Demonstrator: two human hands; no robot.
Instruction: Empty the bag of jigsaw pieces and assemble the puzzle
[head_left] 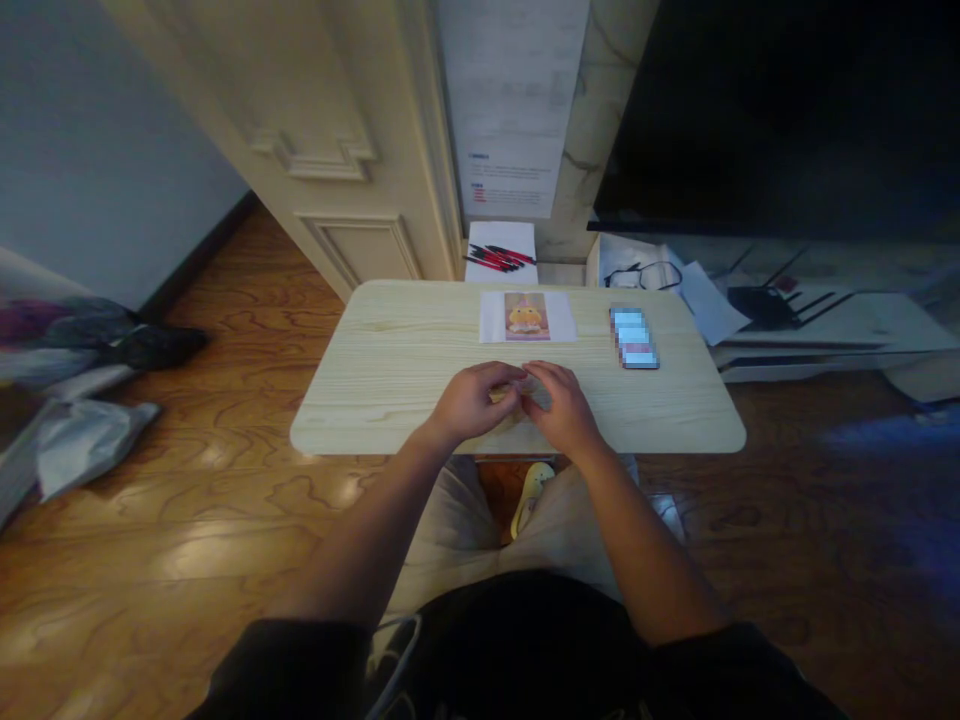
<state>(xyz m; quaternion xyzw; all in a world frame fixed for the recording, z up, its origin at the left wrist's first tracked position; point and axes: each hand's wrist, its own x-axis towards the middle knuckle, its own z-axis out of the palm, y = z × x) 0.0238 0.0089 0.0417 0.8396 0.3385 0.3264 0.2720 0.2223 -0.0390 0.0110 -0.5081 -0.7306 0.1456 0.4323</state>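
Note:
My left hand [474,399] and my right hand [561,405] rest together on the near middle of a small pale wooden table [390,370]. Their fingers are curled and pinched on a small pale yellowish thing [517,395] between them; most of it is hidden and I cannot make out what it is. Beyond the hands lies a white sheet with a picture of a yellow figure [527,316]. To its right on the table lies a phone [634,337] with a lit screen.
Red and black pens [501,258] lie on a white pad behind the table, by a cream door. Papers, glasses [641,273] and a dark device sit on a low shelf at right. Bags lie on the wooden floor at left. A yellow slipper [531,495] is under the table.

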